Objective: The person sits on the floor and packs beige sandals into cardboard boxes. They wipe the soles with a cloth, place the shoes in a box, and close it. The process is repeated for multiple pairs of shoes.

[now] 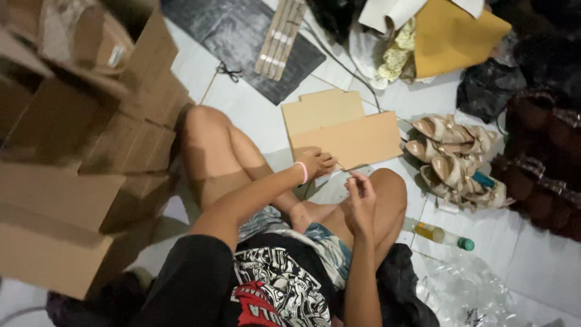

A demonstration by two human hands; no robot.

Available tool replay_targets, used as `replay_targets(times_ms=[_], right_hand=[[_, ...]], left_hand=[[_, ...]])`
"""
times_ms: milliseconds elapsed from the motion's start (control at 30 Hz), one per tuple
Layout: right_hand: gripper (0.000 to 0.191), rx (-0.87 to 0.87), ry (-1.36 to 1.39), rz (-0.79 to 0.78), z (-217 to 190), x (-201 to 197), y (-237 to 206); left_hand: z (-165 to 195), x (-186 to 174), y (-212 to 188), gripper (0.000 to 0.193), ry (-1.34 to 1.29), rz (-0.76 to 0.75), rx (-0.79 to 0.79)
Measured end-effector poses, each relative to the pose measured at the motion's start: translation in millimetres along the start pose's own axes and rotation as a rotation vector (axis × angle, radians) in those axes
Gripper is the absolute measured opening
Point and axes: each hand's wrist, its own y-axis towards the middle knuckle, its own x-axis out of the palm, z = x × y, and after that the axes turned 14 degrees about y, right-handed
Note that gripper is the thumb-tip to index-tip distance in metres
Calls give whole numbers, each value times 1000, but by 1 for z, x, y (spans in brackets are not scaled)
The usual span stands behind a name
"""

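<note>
Seated cross-legged on a white tiled floor (242, 109), working a flat piece of brown cardboard (348, 136) laid just beyond the knees. Left hand (315, 162), pink band at the wrist, pressed down on the near edge of that cardboard, fingers curled over it, holding it flat. Right hand (360, 203) raised just short of the same edge, fingertips pinched together on something thin; too small to tell whether a needle, a thread or a blade. Cardboard apparently two overlapping sheets, cut to shape but not folded into anything, so the job judged to be at an early stage: shaping or marking under way, assembly left to do. Stacked cardboard boxes (72, 151) well off to the far side of the left hand. Heap of beige heeled sandals (454, 160) past the right-hand fingers, a clear plastic bottle with green cap (442, 235) near that wrist. Beyond the cardboard, away from both sets of fingers, scissors (229, 71), a dark mat (242, 42) and a yellow sheet (454, 36)
</note>
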Motion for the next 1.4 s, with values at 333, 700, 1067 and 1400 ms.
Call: replay_targets(times_ms=[333,700,1067,1400], right_hand=[[40,-790,-1369,-66,-114,49,14],[32,-551,-1409,-369,-64,10,88],[60,-589,-1319,-130,-19,1,123],[31,-727,-1216,365,-50,-32,90]], left_hand=[[-59,-79,-52,35,-229,594,-127],[-53,-13,-68,46,-816,677,-906],[-48,-7,-45,44,-386,406,-548],[-58,-11,-17,20,-509,136,-613]])
